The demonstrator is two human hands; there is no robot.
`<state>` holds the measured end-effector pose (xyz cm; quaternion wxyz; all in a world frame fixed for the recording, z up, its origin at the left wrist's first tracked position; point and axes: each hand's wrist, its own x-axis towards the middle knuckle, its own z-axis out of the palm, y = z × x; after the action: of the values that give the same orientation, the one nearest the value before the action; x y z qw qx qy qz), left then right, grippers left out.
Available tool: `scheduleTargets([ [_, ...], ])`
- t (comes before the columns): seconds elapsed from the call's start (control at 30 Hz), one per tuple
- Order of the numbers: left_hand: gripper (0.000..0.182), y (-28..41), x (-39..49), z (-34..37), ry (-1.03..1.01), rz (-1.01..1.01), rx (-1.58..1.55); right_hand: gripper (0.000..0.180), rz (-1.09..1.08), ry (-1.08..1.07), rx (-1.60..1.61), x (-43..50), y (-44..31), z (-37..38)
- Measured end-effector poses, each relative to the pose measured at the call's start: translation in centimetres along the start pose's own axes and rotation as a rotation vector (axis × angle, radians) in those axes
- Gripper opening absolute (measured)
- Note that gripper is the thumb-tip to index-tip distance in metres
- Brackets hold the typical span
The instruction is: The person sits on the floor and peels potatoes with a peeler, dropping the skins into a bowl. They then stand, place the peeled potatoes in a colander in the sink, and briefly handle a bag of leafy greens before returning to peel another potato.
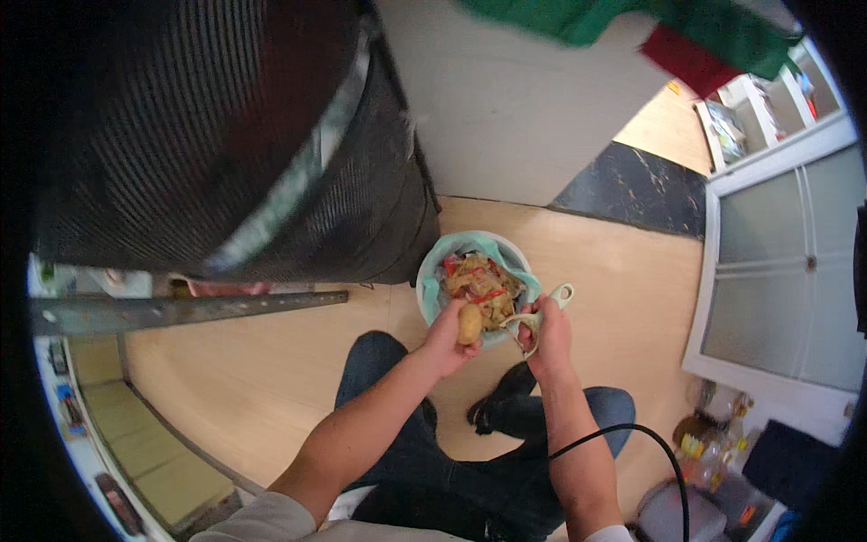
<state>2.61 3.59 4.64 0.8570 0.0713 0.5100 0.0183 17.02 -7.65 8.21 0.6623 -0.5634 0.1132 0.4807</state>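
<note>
My left hand [447, 339] holds a potato [469, 324] whose yellowish surface faces up. A pale green vegetable peeler [561, 293] is gripped in my right hand [550, 332], its blade end pointing down and toward the potato but apart from it. Both hands are over the near rim of a round waste bin [518, 254] on the floor. A light green plastic bag [433, 288] lines the bin. Inside lies a heap of brown scraps [479, 278] mixed with red-marked wrapping. Part of the bin is hidden behind my hands.
A large dark ribbed bag or basket [325, 196] stands left of the bin. At right is a white cabinet [758, 271] with frosted panes, with bottles [711, 454] below it. A black cable [660, 440] crosses my right forearm. A metal bar [203, 311] juts in from the left.
</note>
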Motion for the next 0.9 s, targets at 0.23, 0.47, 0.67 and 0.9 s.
scheduleTargets([
  [0.23,0.040,-2.4,6.1,-1.1,-0.221,0.012,-0.188,0.021,-0.367,0.005,-0.111,5.5,4.8,1.4],
  [0.47,0.039,-2.8,3.6,-3.2,-0.164,-0.013,-0.223,0.023,-0.537,-0.152,-0.414,3.4,6.4,4.2],
  [0.67,0.036,-4.3,4.4,-4.8,-0.268,0.073,-0.291,0.022,-0.452,-0.296,-0.369,3.9,7.9,4.5],
  [0.9,0.036,-4.3,2.3,-5.6,-0.323,0.069,-0.091,0.031,-0.776,0.129,-0.845,9.2,7.1,2.7],
])
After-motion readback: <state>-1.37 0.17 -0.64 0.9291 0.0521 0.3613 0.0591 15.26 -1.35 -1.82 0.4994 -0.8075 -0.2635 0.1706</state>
